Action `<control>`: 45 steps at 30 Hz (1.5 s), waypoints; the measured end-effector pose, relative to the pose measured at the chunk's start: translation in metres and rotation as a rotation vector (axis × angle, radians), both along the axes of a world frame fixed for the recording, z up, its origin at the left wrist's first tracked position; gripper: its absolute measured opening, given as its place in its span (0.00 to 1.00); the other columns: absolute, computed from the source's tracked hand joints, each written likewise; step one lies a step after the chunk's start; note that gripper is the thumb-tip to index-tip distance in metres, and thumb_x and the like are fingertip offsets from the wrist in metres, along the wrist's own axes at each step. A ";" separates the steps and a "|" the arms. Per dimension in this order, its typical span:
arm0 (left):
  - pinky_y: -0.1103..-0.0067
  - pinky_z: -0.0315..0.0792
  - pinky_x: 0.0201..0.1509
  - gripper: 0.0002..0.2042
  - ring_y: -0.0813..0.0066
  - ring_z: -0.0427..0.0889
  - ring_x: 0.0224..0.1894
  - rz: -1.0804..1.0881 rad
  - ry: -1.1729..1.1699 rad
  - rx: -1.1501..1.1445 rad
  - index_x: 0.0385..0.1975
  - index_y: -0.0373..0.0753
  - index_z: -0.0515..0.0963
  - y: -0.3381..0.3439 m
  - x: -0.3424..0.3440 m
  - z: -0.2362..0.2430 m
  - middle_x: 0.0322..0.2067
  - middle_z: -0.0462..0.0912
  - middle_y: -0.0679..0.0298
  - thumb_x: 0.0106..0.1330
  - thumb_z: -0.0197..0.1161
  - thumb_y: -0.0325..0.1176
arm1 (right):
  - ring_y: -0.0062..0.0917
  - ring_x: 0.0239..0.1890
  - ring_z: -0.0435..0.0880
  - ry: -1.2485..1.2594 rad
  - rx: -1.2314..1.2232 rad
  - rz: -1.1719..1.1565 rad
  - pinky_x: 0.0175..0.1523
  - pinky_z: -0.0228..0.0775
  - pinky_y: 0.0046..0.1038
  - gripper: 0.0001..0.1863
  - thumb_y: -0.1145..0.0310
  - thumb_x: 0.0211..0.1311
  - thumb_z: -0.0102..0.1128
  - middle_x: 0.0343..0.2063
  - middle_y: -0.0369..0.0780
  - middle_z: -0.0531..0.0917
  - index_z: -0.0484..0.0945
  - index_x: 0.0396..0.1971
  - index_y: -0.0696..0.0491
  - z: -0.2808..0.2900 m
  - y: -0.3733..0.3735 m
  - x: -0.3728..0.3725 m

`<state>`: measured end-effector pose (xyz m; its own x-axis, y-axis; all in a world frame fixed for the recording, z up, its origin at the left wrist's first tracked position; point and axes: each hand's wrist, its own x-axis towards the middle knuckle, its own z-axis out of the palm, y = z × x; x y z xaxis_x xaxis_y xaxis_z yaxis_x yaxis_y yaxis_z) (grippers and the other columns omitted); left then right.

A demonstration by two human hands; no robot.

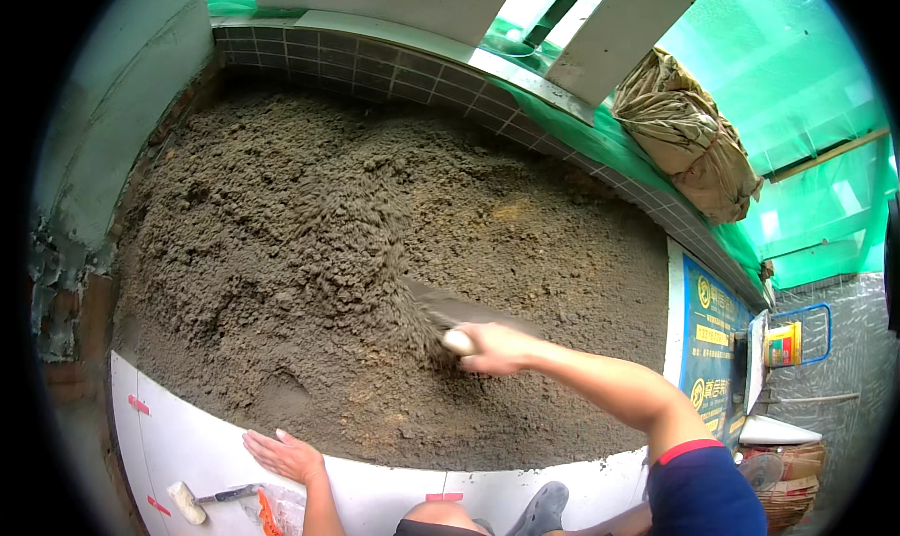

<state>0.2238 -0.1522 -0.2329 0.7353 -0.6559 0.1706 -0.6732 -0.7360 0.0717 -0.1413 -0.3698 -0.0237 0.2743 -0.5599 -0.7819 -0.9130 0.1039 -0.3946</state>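
My right hand (499, 348) grips the pale rounded handle of a trowel (457, 307). The trowel's grey blade, smeared by motion, lies against the brown-grey damp mortar bed (281, 217). Loose crumbs of mortar pile up along the blade's left side. My left hand (286, 455) rests flat, fingers stretched out, on a white tile (375, 484) along the near edge of the bed. A mallet (187, 503) with a white head and dark handle lies on that tile, left of my left hand. Beside it is an orange object (268, 513), partly cut off.
Small grey tiles (394, 72) line the far wall. A brown sack (689, 133) leans by green netting (797, 48) at the right. Beyond a blue printed sheet (708, 339) stands a yellow bucket (784, 345). A grey shoe (544, 510) shows at the near edge.
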 end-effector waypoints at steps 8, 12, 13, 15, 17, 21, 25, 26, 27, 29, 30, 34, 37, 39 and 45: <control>0.62 0.46 0.79 0.30 0.53 0.51 0.77 -0.059 0.015 -0.005 0.74 0.33 0.51 -0.015 -0.028 -0.012 0.75 0.52 0.49 0.78 0.44 0.43 | 0.17 0.15 0.72 -0.180 -0.163 -1.363 0.16 0.61 0.24 0.06 0.70 0.67 0.56 0.18 0.32 0.75 0.74 0.40 0.54 -0.055 -0.119 -0.185; 0.62 0.47 0.79 0.30 0.53 0.51 0.77 -0.019 -0.053 0.016 0.75 0.34 0.51 0.005 0.008 -0.005 0.75 0.52 0.50 0.78 0.43 0.43 | 0.19 0.20 0.75 0.030 0.065 -0.615 0.28 0.70 0.24 0.08 0.65 0.69 0.55 0.22 0.34 0.78 0.76 0.41 0.53 -0.054 -0.050 -0.036; 0.62 0.47 0.79 0.30 0.53 0.51 0.77 -0.029 -0.060 0.003 0.75 0.34 0.50 0.004 0.008 -0.006 0.75 0.52 0.50 0.78 0.43 0.44 | 0.19 0.21 0.74 0.050 0.074 -0.481 0.29 0.72 0.25 0.10 0.66 0.65 0.57 0.25 0.36 0.79 0.76 0.41 0.54 -0.048 -0.026 -0.048; 0.62 0.47 0.79 0.30 0.54 0.51 0.77 -0.023 -0.041 0.006 0.75 0.34 0.51 0.001 0.003 -0.003 0.75 0.52 0.50 0.79 0.42 0.44 | 0.18 0.21 0.75 0.087 0.126 -0.413 0.23 0.71 0.24 0.17 0.71 0.57 0.61 0.31 0.39 0.80 0.75 0.47 0.57 -0.024 -0.001 -0.094; 0.62 0.47 0.79 0.30 0.53 0.51 0.77 -0.018 -0.057 0.017 0.74 0.34 0.51 0.001 0.005 -0.001 0.75 0.53 0.50 0.79 0.42 0.44 | 0.17 0.22 0.75 0.096 0.073 -0.587 0.22 0.70 0.20 0.17 0.74 0.58 0.60 0.31 0.39 0.80 0.75 0.48 0.55 0.028 -0.007 -0.113; 0.62 0.48 0.79 0.30 0.53 0.52 0.76 -0.057 -0.009 -0.009 0.74 0.33 0.51 -0.012 -0.015 -0.012 0.75 0.53 0.50 0.79 0.42 0.44 | 0.17 0.15 0.72 0.003 -0.326 -1.047 0.17 0.65 0.23 0.10 0.70 0.62 0.59 0.21 0.34 0.77 0.74 0.41 0.57 -0.023 -0.064 -0.212; 0.61 0.49 0.78 0.30 0.53 0.52 0.76 -0.024 -0.075 0.024 0.74 0.34 0.52 0.004 0.009 -0.013 0.74 0.53 0.50 0.79 0.42 0.45 | 0.16 0.16 0.70 -0.026 0.091 -0.823 0.19 0.64 0.20 0.10 0.65 0.72 0.53 0.22 0.32 0.77 0.75 0.41 0.57 -0.040 -0.060 -0.078; 0.61 0.49 0.78 0.30 0.53 0.53 0.76 -0.030 -0.071 0.011 0.74 0.34 0.52 0.000 0.005 -0.014 0.74 0.54 0.50 0.79 0.42 0.45 | 0.17 0.20 0.73 -0.008 0.119 -0.637 0.23 0.68 0.21 0.12 0.62 0.73 0.53 0.24 0.35 0.78 0.76 0.40 0.56 -0.061 -0.034 -0.089; 0.62 0.50 0.78 0.30 0.53 0.53 0.76 -0.023 -0.085 0.014 0.74 0.34 0.52 0.002 0.010 -0.012 0.74 0.54 0.50 0.79 0.43 0.44 | 0.17 0.22 0.75 0.104 0.146 -0.450 0.25 0.70 0.22 0.10 0.63 0.69 0.56 0.26 0.37 0.79 0.76 0.40 0.55 -0.039 -0.017 -0.078; 0.62 0.50 0.78 0.30 0.54 0.54 0.76 -0.028 -0.080 0.004 0.74 0.34 0.52 0.003 0.006 -0.010 0.74 0.55 0.50 0.79 0.43 0.44 | 0.17 0.22 0.75 0.189 0.156 -0.285 0.23 0.72 0.24 0.15 0.69 0.60 0.60 0.31 0.38 0.80 0.76 0.46 0.55 -0.010 0.007 -0.111; 0.62 0.50 0.78 0.30 0.54 0.54 0.76 -0.029 -0.083 -0.006 0.74 0.34 0.53 0.002 0.007 -0.008 0.74 0.55 0.50 0.79 0.43 0.44 | 0.18 0.24 0.77 0.159 0.198 -0.394 0.25 0.74 0.24 0.18 0.70 0.60 0.61 0.33 0.39 0.80 0.75 0.50 0.56 0.012 0.004 -0.126; 0.61 0.50 0.78 0.30 0.54 0.54 0.76 -0.042 -0.076 0.006 0.74 0.34 0.53 -0.002 0.002 -0.014 0.74 0.55 0.50 0.79 0.42 0.45 | 0.19 0.23 0.77 0.185 -0.279 -0.856 0.24 0.73 0.25 0.15 0.71 0.63 0.59 0.29 0.41 0.80 0.75 0.49 0.58 0.005 -0.046 -0.200; 0.61 0.50 0.78 0.30 0.54 0.54 0.76 -0.053 -0.030 -0.004 0.74 0.34 0.53 -0.009 -0.012 -0.021 0.74 0.55 0.50 0.79 0.43 0.45 | 0.17 0.15 0.72 0.025 -0.155 -1.156 0.18 0.66 0.23 0.07 0.69 0.66 0.58 0.19 0.34 0.77 0.77 0.39 0.56 -0.044 -0.100 -0.229; 0.62 0.50 0.78 0.30 0.54 0.54 0.76 -0.015 -0.071 0.025 0.74 0.34 0.53 -0.003 0.004 -0.017 0.74 0.55 0.50 0.79 0.43 0.45 | 0.15 0.17 0.74 0.059 0.064 -0.843 0.19 0.67 0.20 0.10 0.65 0.70 0.55 0.23 0.34 0.80 0.79 0.43 0.53 -0.066 -0.086 -0.147; 0.62 0.50 0.78 0.30 0.53 0.54 0.76 -0.016 -0.078 0.026 0.74 0.34 0.53 0.001 0.007 -0.008 0.74 0.55 0.49 0.79 0.43 0.45 | 0.16 0.23 0.75 0.256 0.175 -0.393 0.25 0.73 0.22 0.25 0.70 0.56 0.62 0.32 0.39 0.81 0.75 0.56 0.54 0.015 -0.015 -0.167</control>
<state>0.2313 -0.1514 -0.2411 0.7097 -0.6727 0.2092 -0.6879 -0.7258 -0.0003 -0.3084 -0.3843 -0.0084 -0.1441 -0.4371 -0.8878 -0.8566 0.5043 -0.1093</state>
